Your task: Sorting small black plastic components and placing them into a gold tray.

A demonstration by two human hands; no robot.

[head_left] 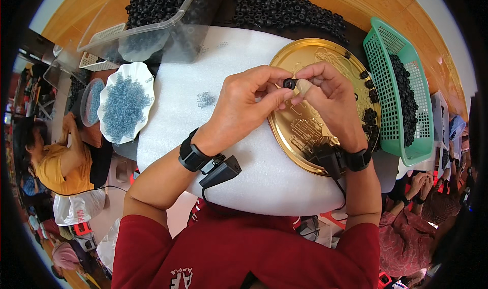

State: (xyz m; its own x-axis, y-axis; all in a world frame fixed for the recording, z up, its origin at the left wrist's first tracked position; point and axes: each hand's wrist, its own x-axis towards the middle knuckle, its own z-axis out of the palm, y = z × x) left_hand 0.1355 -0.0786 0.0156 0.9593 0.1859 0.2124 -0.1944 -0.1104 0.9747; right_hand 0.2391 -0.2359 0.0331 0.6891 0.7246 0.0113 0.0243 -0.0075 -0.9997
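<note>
Between the thumb and fingertips of my left hand [241, 98] is a small round black part [289, 83] with a raised rim. The fingers of my right hand [333, 98] are pinched together right against it, and a tan cover wraps the thumb tip. Whatever those right fingers grip is hidden. Both hands are above the left part of a round gold tray [281, 141], where several similar black parts [370, 117] lie along the right side. To the left, a little heap of tiny clear rings [205, 100] rests on the white foam sheet [178, 136].
A scalloped white plate [149, 81] of bluish clear rings stands left. A clear plastic bin [183, 45] of black parts is behind it, with a loose black pile [290, 12] at the back. A green basket [424, 131] borders the tray. Other people sit on both sides.
</note>
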